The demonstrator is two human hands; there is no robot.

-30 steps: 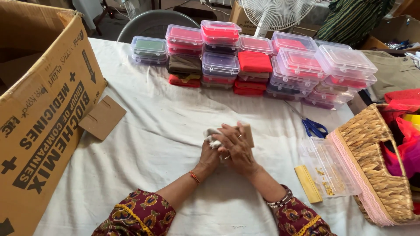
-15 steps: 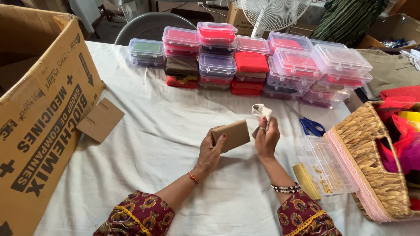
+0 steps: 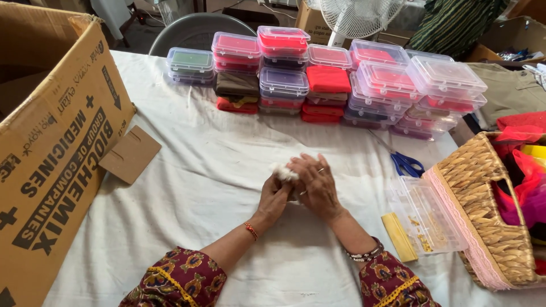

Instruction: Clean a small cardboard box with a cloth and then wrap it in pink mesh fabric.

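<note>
Left hand: my left hand (image 3: 274,196) sits at frame centre on the bench (image 3: 216,170), grip curled up against the white wad (image 3: 282,172).
Right hand: my right hand (image 3: 317,185) covers the left from the right side, grip pressed together over the wad; a ring shows on one finger.
Wad: white, fluffy, pinched between both hands, only its top showing; I cannot tell what else the hands enclose.
Open box: clear box (image 3: 426,219) at lower right, lid open, a yellow strip beside it; the wad is not in it.
Stack: closed boxes (image 3: 324,79) across the upper centre, filled with coloured cloth.
Scissors: blue scissors (image 3: 405,162), right of the hands, untouched.
Progress: I judge the wad still being worked in hand; placing it is left.
</note>
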